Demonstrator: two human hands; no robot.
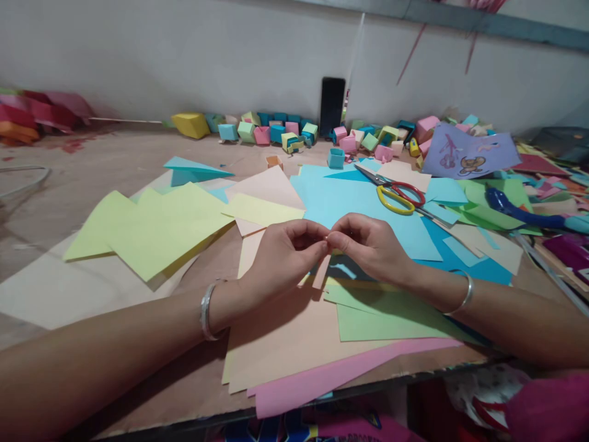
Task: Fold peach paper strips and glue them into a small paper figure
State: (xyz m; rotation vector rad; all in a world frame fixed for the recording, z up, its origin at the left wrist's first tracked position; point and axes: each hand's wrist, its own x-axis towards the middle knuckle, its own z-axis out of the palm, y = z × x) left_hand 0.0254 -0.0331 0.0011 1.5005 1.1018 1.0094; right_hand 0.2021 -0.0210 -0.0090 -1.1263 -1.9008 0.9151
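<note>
Fingers (316,250), left hand (283,255) and right hand (377,245): clamped on peach strip (321,274) | lettering (362,438) on pink cloth (343,426): cut off

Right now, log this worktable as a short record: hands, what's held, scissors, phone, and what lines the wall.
Hands: bare left hand and bare right hand, meeting tip to tip
Held: apparently a narrow peach paper strip, upper end hidden
Tool: metal scissors with red and yellow handles, lying on light-blue paper sheets
Propped item: black rectangular phone, upright by the pale wall
Wall line: small multicoloured paper boxes
</note>
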